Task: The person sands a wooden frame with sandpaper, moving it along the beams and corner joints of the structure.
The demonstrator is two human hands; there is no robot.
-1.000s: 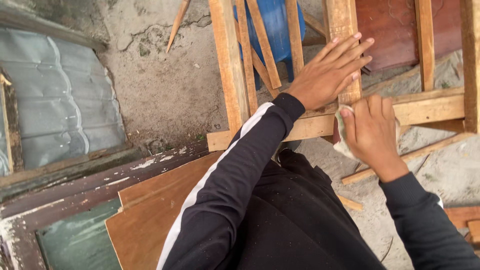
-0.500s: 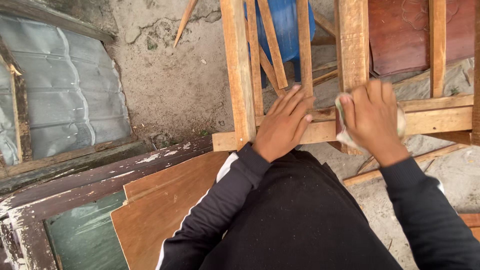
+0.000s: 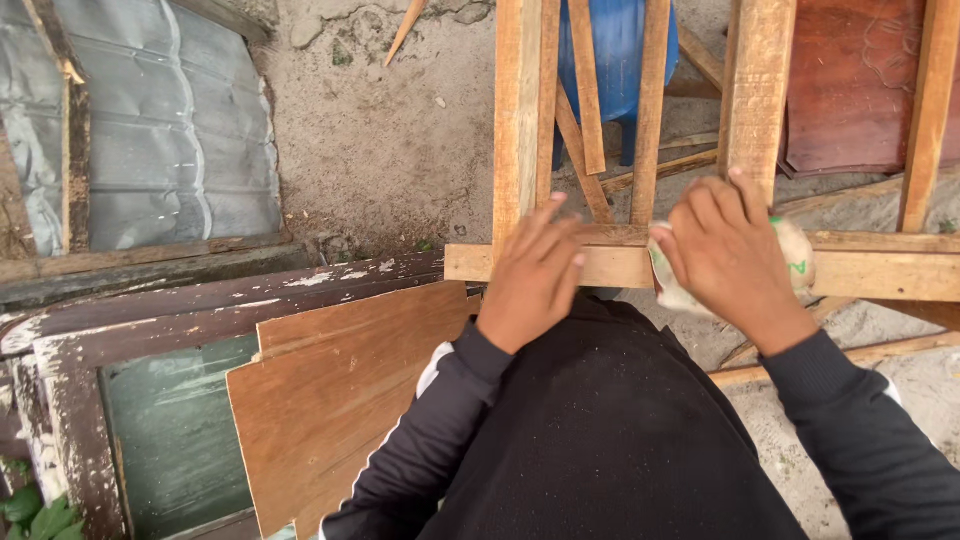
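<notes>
Under the spread fingers of the left hand (image 3: 533, 272) lay the wooden crossbar (image 3: 880, 272) of a timber frame (image 3: 518, 110). Just beside it to the right, the right hand (image 3: 728, 248) pressed a pale cloth pad (image 3: 792, 262) against that bar, fingers curled over and clamped on it.

Below my hands, bare sandy ground (image 3: 380, 150) carries everything. A wooden frame (image 3: 620, 265) lies across it right under my grip, brown plywood sheets (image 3: 340, 390) rest to its left, and an old peeling window frame (image 3: 150, 330) sits further left.
</notes>
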